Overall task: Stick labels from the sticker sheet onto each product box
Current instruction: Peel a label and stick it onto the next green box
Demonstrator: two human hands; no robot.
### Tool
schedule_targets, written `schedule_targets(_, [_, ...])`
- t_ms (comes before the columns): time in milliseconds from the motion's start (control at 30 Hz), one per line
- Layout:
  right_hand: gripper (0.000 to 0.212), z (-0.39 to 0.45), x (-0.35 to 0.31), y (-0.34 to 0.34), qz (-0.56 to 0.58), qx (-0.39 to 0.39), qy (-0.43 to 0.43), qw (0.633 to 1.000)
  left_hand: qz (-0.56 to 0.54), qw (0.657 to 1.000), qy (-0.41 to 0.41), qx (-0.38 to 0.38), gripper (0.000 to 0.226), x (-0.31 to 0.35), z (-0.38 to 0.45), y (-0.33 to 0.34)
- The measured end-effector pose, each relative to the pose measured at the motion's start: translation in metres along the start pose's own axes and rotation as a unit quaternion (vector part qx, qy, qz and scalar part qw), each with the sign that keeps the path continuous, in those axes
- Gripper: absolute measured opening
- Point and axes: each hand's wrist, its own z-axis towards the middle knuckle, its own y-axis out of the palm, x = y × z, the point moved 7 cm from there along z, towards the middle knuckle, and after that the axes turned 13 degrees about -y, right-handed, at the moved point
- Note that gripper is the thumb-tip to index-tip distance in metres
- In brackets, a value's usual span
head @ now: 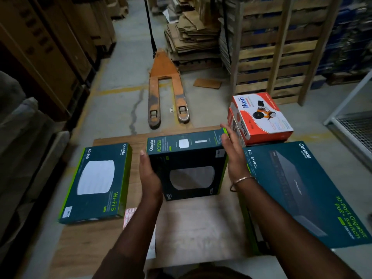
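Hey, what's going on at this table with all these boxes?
A person is holding a dark AC1350 box tilted up between both palms, the left hand on one side and the right hand on the other, fingers straight. A matching Wi-Fi box lies flat to the left, a big switch box to the right, with orange-and-white boxes behind it. The sticker sheet lies on the table, partly hidden by the left arm.

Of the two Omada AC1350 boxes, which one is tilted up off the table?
The middle AC1350 box, pressed between the left hand and right hand, stands tilted. The other AC1350 box, at left, lies flat on the table, untouched.
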Motion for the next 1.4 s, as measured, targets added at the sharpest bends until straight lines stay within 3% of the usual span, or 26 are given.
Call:
schedule_targets(200, [0.028, 0.016, -0.014, 0.004, -0.065, -0.028, -0.055, 0.996, 0.174, 0.969, 0.158, 0.071, 0.055, 0.029, -0.026, 0.016])
schedule_targets(300, [0.030, 0.011, -0.012, 0.002, -0.063, -0.024, -0.040, 0.997, 0.176, 0.968, 0.152, 0.092, 0.058, 0.026, -0.026, 0.015])
schedule_targets(567, [0.021, -0.015, -0.016, 0.001, 0.006, -0.001, 0.005, 1.000, 0.186, 0.968, 0.143, 0.087, 0.038, 0.042, 0.004, 0.026])
schedule_targets(700, [0.028, -0.060, -0.023, 0.009, 0.073, 0.012, 0.030, 0.997, 0.207, 0.969, 0.121, 0.061, 0.058, 0.050, 0.029, 0.038])
schedule_targets(833, [0.049, -0.103, -0.034, 0.023, 0.048, -0.019, -0.022, 0.998, 0.184, 0.981, 0.046, 0.039, 0.094, 0.034, 0.043, 0.047])
schedule_targets(933, [0.053, -0.120, -0.039, 0.035, 0.030, -0.070, -0.045, 0.996, 0.180, 0.983, 0.022, -0.005, 0.095, 0.018, 0.035, 0.048])
schedule_targets(1033, [0.054, -0.119, -0.040, 0.032, 0.021, -0.078, -0.065, 0.995, 0.210, 0.976, 0.027, -0.057, 0.086, 0.015, 0.005, 0.044])
schedule_targets(1133, [0.047, -0.117, -0.041, 0.032, 0.054, -0.072, -0.065, 0.994, 0.240, 0.965, 0.036, -0.099, 0.105, 0.019, -0.030, 0.042])
schedule_targets(1200, [0.040, -0.119, -0.044, 0.034, 0.072, -0.058, -0.062, 0.994, 0.293, 0.947, 0.061, -0.119, 0.101, 0.023, -0.053, 0.041])
schedule_targets(1400, [0.036, -0.085, -0.039, 0.027, 0.096, -0.021, -0.007, 0.995, 0.411, 0.902, 0.067, -0.118, 0.099, 0.030, -0.087, 0.018])
